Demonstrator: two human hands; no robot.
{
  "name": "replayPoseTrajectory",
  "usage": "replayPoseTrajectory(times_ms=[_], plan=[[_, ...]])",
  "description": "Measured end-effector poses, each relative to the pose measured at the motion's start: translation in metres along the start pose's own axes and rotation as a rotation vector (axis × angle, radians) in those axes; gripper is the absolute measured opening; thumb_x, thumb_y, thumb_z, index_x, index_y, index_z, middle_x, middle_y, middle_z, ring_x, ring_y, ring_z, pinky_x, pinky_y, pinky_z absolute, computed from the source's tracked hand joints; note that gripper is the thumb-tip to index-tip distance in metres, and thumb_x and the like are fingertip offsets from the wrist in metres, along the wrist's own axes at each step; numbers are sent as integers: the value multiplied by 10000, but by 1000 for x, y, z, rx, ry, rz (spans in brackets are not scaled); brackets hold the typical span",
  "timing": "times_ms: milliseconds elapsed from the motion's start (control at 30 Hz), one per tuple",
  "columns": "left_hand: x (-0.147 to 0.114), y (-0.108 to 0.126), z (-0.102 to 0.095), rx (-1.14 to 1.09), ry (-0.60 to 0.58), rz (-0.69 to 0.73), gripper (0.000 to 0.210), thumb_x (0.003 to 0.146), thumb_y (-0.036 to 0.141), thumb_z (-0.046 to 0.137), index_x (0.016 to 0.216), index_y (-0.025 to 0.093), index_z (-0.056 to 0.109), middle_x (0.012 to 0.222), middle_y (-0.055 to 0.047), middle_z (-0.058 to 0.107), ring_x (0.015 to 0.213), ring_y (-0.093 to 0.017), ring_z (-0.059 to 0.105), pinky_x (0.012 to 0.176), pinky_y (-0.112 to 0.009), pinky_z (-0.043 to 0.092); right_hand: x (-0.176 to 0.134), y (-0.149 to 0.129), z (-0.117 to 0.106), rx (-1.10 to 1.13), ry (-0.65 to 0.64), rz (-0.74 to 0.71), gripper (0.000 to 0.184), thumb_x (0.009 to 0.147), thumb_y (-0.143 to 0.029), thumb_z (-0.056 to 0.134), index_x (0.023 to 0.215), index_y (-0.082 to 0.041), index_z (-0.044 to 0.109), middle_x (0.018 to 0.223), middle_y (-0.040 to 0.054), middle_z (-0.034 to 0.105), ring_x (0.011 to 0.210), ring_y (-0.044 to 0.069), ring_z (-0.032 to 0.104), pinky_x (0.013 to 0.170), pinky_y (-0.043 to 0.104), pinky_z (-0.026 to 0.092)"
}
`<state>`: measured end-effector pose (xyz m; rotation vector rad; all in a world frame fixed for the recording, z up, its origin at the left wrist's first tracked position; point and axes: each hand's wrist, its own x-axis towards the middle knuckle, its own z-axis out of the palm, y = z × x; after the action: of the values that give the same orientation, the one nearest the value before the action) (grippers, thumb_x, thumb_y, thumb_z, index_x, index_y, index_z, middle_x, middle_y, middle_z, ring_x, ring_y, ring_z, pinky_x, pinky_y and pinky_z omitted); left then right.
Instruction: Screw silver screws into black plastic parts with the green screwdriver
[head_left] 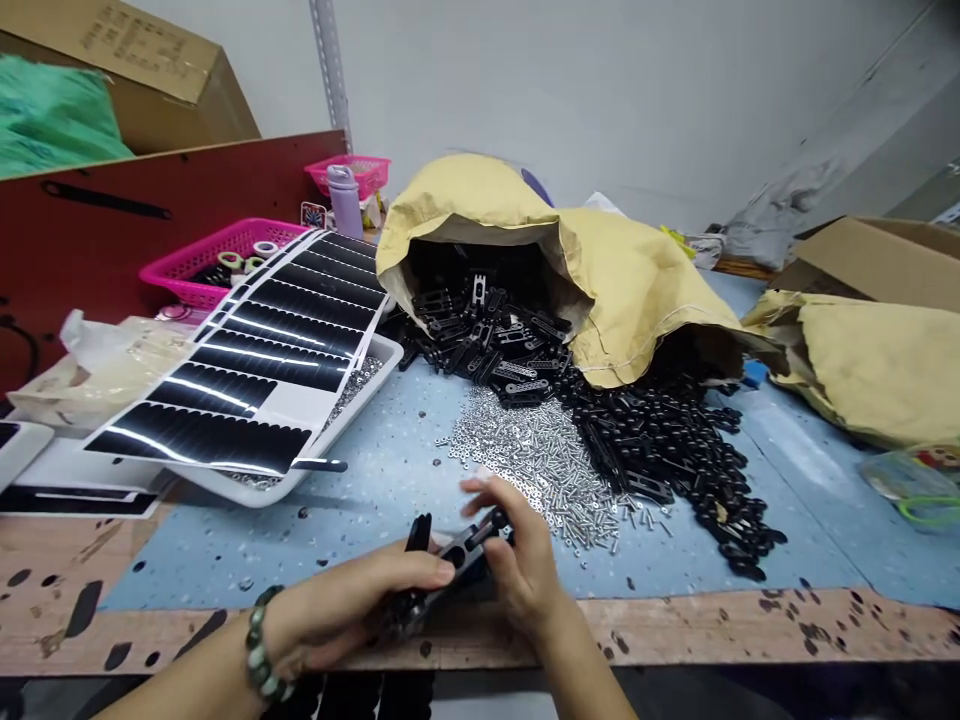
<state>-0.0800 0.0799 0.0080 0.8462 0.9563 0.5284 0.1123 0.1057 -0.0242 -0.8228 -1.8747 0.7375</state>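
Observation:
Near the front edge of the bench, my left hand (pixel 352 595) is closed around a black slotted bracket (pixel 466 545), thumb pressed on its top. More dark parts show beneath that thumb, though the fingers hide most of them. At the bracket's far end, my right hand (pixel 529 565) curls its thumb and fingers about a small round black piece (pixel 498 518). Just beyond lies a pile of small silver screws and nuts (pixel 555 455). Black brackets (pixel 517 350) spill from a yellow sack (pixel 472 195), and black rounded parts (pixel 675 450) are heaped to the right.
A white tray (pixel 386 360) of small metal pieces stands left, with a sheet of black stickers (pixel 289 355) across it. Behind are a pink basket (pixel 172 275) and a purple bottle (pixel 345 205). Another yellow sack (pixel 885 370) and an open cardboard box (pixel 877 260) are at the right.

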Motion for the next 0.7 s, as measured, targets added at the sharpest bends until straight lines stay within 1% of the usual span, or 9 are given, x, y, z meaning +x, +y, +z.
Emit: replayPoseTrajectory(times_ms=[100,200,267,333,400,467,567,633,700], plan=[[-5,-2,-2,-328,-6,-199,411,735,513,660,876,127,674,827,-71,669,809,-212,628,605,-257,473,12,0,15,-25,-18,105,302,972,-408,359,926,-207,579,731,4,582,636,135,557,611,244,424],[-17,-7,-9,-312,-25,-173,589,853,632,443,1107,131,621,1019,-125,656,926,-245,631,732,-333,514,12,3,26,-144,15,364,400,971,-356,324,617,-208,437,545,-44,408,499,110,417,500,231,305],[-24,-14,-13,-13,220,-14,619,879,648,364,1252,181,526,1182,-135,599,1076,-289,577,909,-463,460,11,5,30,-266,-7,510,420,955,-350,349,558,-214,352,492,-57,336,467,111,360,478,240,246],[-25,-22,-12,447,522,201,615,879,595,422,1369,224,392,1367,-133,467,1245,-321,443,1031,-546,337,13,5,34,-426,-62,603,398,940,-331,388,560,-215,365,477,-55,358,463,121,367,480,249,218],[-17,-30,-6,877,609,363,672,867,502,497,1434,218,276,1492,-125,305,1367,-320,259,1103,-563,215,17,2,38,-602,-118,647,291,932,-306,417,660,-218,467,508,-41,452,473,142,422,482,257,217],[-5,-34,0,1142,505,404,701,854,417,519,1452,175,244,1519,-127,259,1405,-311,159,1130,-560,152,20,-1,41,-755,-155,630,201,940,-279,410,799,-206,533,603,-1,554,502,167,488,480,263,245],[7,-30,3,1283,426,354,691,841,314,495,1452,115,240,1515,-142,267,1416,-309,110,1133,-577,117,21,-3,41,-873,-121,463,207,941,-250,407,828,-187,567,891,106,629,721,233,590,567,299,379],[5,-23,0,1278,424,343,687,821,219,461,1456,114,222,1539,-126,202,1423,-299,51,1132,-584,95,20,-5,36,-776,-34,305,179,931,-215,410,876,-181,577,1069,145,592,932,278,567,718,371,442],[-2,-15,-2,1218,393,365,713,776,122,418,1460,142,213,1558,-87,138,1426,-274,-6,1140,-566,90,19,-11,29,-512,-7,164,179,915,-167,410,1031,-183,546,1142,142,558,1046,266,520,835,408,445]])
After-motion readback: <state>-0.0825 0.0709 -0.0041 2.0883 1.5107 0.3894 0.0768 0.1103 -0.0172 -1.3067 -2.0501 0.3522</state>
